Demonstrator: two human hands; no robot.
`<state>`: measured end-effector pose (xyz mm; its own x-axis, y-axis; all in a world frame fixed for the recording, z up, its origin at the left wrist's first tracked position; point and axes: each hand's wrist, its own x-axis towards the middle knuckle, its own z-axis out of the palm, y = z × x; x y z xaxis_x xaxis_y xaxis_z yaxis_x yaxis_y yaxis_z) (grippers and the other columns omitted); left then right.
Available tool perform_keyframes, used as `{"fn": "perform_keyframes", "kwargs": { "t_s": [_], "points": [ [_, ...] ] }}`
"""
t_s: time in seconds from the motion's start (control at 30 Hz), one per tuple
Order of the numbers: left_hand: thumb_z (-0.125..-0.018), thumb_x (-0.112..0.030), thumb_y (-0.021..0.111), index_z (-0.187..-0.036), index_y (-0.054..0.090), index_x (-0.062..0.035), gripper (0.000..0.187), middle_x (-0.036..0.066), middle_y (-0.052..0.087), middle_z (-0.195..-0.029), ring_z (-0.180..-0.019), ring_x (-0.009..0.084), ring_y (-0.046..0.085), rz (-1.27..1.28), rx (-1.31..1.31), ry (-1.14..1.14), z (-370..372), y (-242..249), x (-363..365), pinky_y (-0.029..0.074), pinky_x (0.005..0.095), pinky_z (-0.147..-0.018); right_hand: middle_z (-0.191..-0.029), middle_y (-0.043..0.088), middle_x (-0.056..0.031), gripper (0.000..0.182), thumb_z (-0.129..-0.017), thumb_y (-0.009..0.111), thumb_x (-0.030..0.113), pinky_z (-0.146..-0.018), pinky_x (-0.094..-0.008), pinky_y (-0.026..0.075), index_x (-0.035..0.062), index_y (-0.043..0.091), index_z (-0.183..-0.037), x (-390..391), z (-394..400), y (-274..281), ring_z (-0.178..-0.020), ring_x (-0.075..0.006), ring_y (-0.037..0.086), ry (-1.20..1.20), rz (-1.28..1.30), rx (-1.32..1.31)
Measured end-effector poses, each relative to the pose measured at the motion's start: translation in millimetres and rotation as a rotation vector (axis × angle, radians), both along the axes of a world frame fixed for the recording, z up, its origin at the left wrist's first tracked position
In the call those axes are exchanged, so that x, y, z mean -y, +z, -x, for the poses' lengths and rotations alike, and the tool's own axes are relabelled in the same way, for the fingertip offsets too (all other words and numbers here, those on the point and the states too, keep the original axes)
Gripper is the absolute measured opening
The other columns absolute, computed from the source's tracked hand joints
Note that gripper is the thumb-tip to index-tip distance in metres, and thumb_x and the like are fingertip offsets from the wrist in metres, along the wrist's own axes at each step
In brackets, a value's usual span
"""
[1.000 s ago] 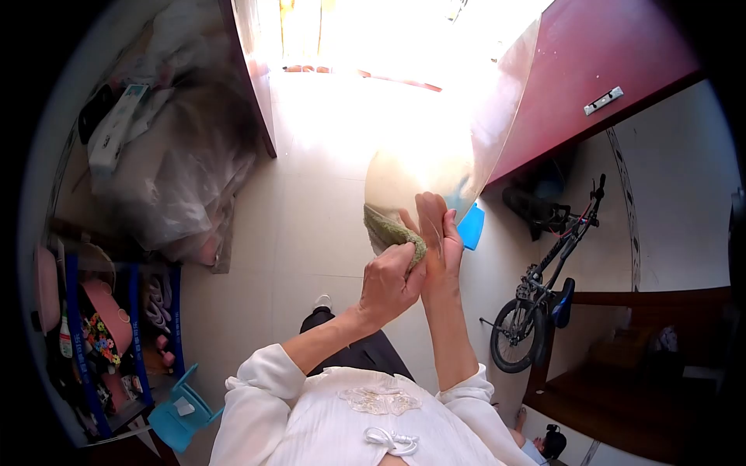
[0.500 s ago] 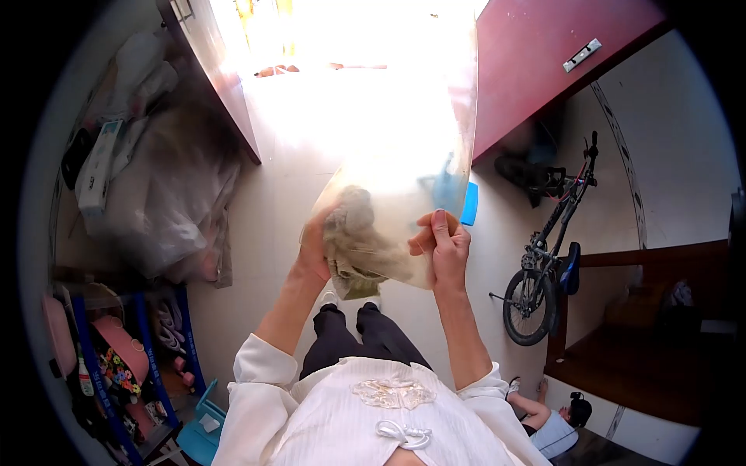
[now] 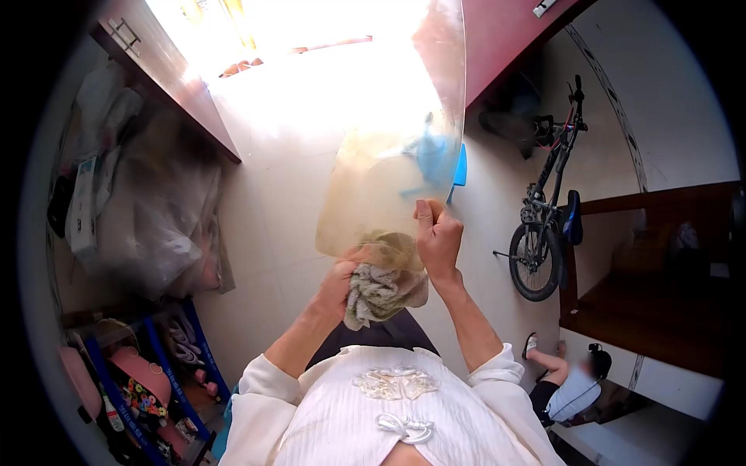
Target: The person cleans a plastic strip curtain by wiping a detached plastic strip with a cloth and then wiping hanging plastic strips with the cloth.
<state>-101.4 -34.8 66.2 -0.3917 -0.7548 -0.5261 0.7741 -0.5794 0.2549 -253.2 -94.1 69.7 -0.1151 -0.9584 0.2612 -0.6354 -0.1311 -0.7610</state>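
Note:
A clear, yellowish flexible sheet (image 3: 357, 194) hangs in front of me and stretches up toward the bright doorway. My right hand (image 3: 440, 239) pinches its right edge, thumb on top. My left hand (image 3: 339, 281) is closed on a crumpled grey-green cloth (image 3: 377, 291) at the sheet's lower edge. Part of the cloth lies behind the see-through sheet and part hangs below it. Through the sheet a blue object (image 3: 432, 159) shows, blurred.
A folding bike (image 3: 536, 233) stands at the right. Near the lower right a person (image 3: 575, 388) sits. Plastic-wrapped items (image 3: 155, 225) are at the left, above a blue-framed rack (image 3: 144, 388). Red door panels (image 3: 517, 39) flank the bright opening.
My left hand and the cloth have moved down toward me, and more of the cloth shows below the sheet. The view has shifted slightly. My right hand still holds the sheet's edge.

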Motion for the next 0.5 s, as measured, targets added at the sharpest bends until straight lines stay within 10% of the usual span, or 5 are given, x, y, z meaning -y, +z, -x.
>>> {"fn": "perform_keyframes", "kwargs": {
  "t_s": [0.3,0.37,0.5],
  "points": [
    [-0.090,-0.020,0.055,-0.106,0.056,-0.0031,0.023,0.001,0.057,-0.089,-0.079,0.0078,0.053,0.465,0.320,-0.438,10,1,13,0.045,0.0254,-0.065,-0.051,0.051,-0.0142,0.032,-0.094,0.053,0.025,-0.041,-0.0380,0.038,0.0028,0.057,-0.071,1,11,-12,-0.044,-0.0329,0.052,0.033,0.114,-0.088],
    [-0.086,-0.018,0.060,-0.113,0.055,-0.0027,0.032,0.001,0.058,-0.095,-0.083,0.0079,0.054,0.565,0.763,-0.637,-2,-11,13,0.046,0.0244,-0.070,-0.051,0.051,-0.0138,0.032,-0.094,0.053,0.025,-0.041,-0.0378,0.038,0.0030,0.056,-0.071,0,12,-10,-0.043,-0.0327,0.052,0.034,0.145,-0.114],
    [-0.082,-0.019,0.065,-0.122,0.052,-0.0034,0.045,0.003,0.059,-0.101,-0.083,0.0101,0.057,0.555,0.630,-0.401,-27,3,3,0.049,0.0252,-0.072,-0.051,0.051,-0.0134,0.030,-0.094,0.053,0.025,-0.041,-0.0375,0.037,0.0031,0.056,-0.072,2,10,-5,-0.044,-0.0323,0.052,0.030,0.165,-0.089]
  ]
}}
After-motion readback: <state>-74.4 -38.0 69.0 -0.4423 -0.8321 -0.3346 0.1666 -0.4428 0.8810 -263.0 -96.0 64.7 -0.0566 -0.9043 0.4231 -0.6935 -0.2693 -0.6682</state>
